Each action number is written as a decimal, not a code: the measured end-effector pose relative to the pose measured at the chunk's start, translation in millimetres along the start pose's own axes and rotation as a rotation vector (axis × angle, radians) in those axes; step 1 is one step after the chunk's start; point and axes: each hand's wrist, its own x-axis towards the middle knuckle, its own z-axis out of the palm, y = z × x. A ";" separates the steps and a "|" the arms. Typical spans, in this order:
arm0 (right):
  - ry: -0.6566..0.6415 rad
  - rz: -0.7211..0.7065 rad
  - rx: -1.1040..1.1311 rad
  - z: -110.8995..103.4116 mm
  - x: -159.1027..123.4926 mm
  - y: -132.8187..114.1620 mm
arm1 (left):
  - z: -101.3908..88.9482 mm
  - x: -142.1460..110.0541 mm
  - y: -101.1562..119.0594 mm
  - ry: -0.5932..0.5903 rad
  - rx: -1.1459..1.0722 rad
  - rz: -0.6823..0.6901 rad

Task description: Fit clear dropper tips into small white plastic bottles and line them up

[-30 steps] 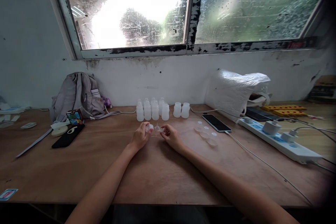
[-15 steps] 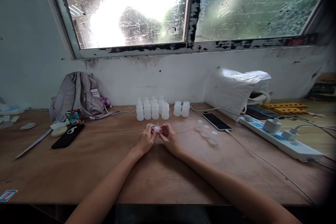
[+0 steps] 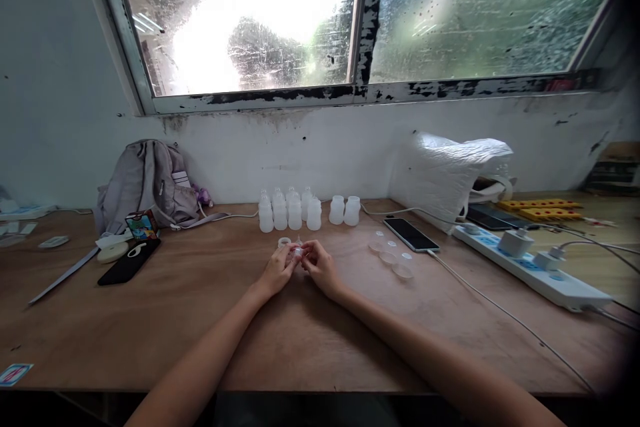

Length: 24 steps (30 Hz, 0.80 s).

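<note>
My left hand (image 3: 279, 269) and my right hand (image 3: 320, 268) meet over the middle of the table. Between their fingertips is a small clear bottle nipple (image 3: 299, 251), its thin tip pointing up; the fingers hide part of it. Just behind my left fingers lies a white ring (image 3: 284, 241). Beyond my hands stand several frosted baby bottles (image 3: 295, 213) in a cluster, most with pointed clear tops. Two open-necked bottles (image 3: 345, 211) stand apart to their right. Clear round caps (image 3: 388, 258) and small white discs (image 3: 393, 243) lie to the right of my right hand.
A phone (image 3: 411, 235) on a charging cable and a white power strip (image 3: 533, 265) are at the right, before a silvery foil bag (image 3: 440, 173). At the left are a grey backpack (image 3: 147, 180), a black phone (image 3: 130, 263) and a pale strip (image 3: 64, 275).
My fingers have shifted slightly around the nipple, and more of the white ring behind my left hand shows. The bottles and caps stay in place.
</note>
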 end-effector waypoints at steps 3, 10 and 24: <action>0.024 0.071 0.009 -1.6 4.1 5.2 | -1.0 1.8 -3.3 0.065 0.092 0.023; -0.178 0.244 0.248 -1.4 7.3 9.8 | -5.1 0.7 5.3 0.095 0.270 -0.077; -0.155 0.240 0.277 1.7 7.0 19.5 | 1.0 -0.2 -3.4 0.020 0.185 -0.133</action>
